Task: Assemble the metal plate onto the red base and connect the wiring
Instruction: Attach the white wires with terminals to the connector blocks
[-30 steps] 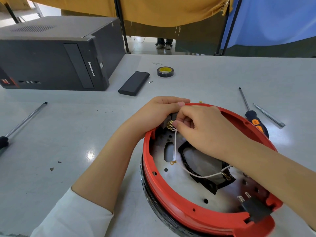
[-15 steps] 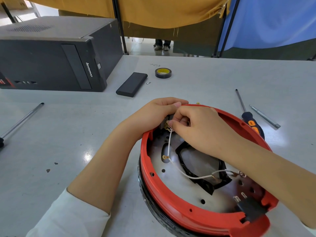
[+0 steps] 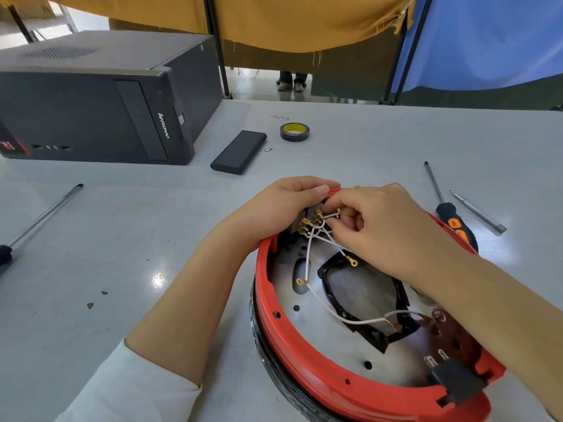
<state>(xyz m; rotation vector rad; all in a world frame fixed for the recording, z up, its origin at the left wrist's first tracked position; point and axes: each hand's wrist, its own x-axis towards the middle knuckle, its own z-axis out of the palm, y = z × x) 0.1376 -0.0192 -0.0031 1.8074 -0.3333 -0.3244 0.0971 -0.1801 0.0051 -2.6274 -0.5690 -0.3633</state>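
Note:
The round red base lies on the table with the metal plate seated inside it. My left hand grips the far rim of the base and a small grey switch block with brass terminals. My right hand pinches a white wire at those terminals. Several white wires with brass ring ends trail loosely across the plate. A black connector sits at the base's near right rim.
A black computer case stands at the back left. A black flat box and a tape roll lie behind the base. An orange-and-black screwdriver and a metal rod lie right; another screwdriver lies left.
My right hand has shifted slightly right at the terminals, and more brass connectors and white wires now show fanned out below my fingers. The left hand keeps its hold.

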